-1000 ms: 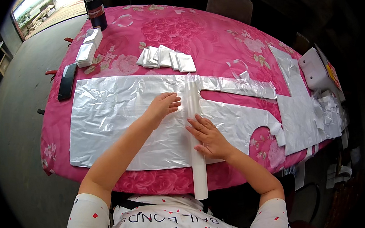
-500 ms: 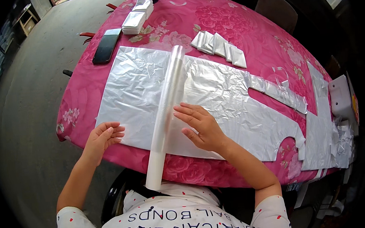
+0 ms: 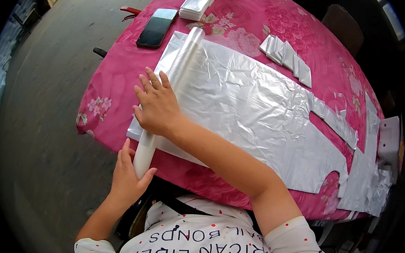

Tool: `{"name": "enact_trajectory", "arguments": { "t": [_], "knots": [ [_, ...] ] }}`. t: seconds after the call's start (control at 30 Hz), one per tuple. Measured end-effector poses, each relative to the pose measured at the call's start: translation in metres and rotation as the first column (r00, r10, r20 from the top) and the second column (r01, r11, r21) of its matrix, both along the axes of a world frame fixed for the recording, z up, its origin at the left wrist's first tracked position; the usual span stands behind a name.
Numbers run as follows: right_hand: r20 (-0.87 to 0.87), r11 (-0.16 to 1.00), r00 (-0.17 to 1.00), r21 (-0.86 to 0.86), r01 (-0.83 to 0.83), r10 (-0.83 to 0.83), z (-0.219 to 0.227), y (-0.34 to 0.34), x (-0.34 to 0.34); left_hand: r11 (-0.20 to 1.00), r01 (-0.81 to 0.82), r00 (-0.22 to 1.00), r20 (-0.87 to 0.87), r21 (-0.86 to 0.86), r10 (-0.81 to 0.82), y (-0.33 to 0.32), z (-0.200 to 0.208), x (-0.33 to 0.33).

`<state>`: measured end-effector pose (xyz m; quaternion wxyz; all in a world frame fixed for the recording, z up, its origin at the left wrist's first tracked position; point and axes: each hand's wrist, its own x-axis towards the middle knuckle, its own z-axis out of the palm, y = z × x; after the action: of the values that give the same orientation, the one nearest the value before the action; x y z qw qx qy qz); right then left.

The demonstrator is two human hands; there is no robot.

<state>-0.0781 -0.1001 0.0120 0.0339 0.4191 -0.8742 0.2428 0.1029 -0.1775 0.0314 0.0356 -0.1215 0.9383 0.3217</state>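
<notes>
A long clear plastic roll (image 3: 187, 56) lies slantwise across a thin, shiny plastic apron (image 3: 248, 108), which is spread flat with cut-outs and straps at its right end. Around the roll's near end, which juts past the table edge, my left hand (image 3: 125, 177) is closed, fingers on one side and thumb on the other. My right hand (image 3: 158, 104) rests on the roll farther up, palm down with fingers spread, and hides part of it. To the left of the roll only a narrow strip of the apron shows.
A pink flowered tablecloth (image 3: 107, 91) covers the table. Beyond the roll lie a dark phone (image 3: 157, 27) and a stack of folded plastic packets (image 3: 196, 4). More folded packets (image 3: 286, 58) sit at the far side. At right are more plastic sheeting (image 3: 359, 180) and a white box (image 3: 388, 135).
The roll has moved left over the apron, leaving less of it on that side. My right hand has come onto the roll, and my left hand has closed around its near end.
</notes>
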Motion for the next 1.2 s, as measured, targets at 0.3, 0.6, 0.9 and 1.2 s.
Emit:
{"name": "enact_trajectory", "arguments": {
  "t": [0.3,0.6,0.9,1.2],
  "knots": [
    [0.680,0.473,0.729,-0.620,0.626,-0.073,-0.016,-0.001,0.011,0.469,-0.197,0.967,0.248,0.861,-0.049,-0.001,-0.001,0.006],
    [0.748,0.251,0.382,-0.578,0.776,0.543,0.064,0.100,0.014,0.540,-0.137,0.911,0.320,0.830,-0.261,0.044,0.041,-0.039],
    [0.785,0.220,0.360,-0.520,0.825,0.504,0.047,0.147,0.054,0.211,-0.148,0.808,0.241,0.966,-0.538,0.081,0.024,-0.043],
    [0.874,0.282,0.279,-0.405,0.869,0.397,0.000,0.171,0.071,0.242,-0.318,0.763,0.399,0.917,-0.509,0.082,-0.018,-0.034]
  ]
}}
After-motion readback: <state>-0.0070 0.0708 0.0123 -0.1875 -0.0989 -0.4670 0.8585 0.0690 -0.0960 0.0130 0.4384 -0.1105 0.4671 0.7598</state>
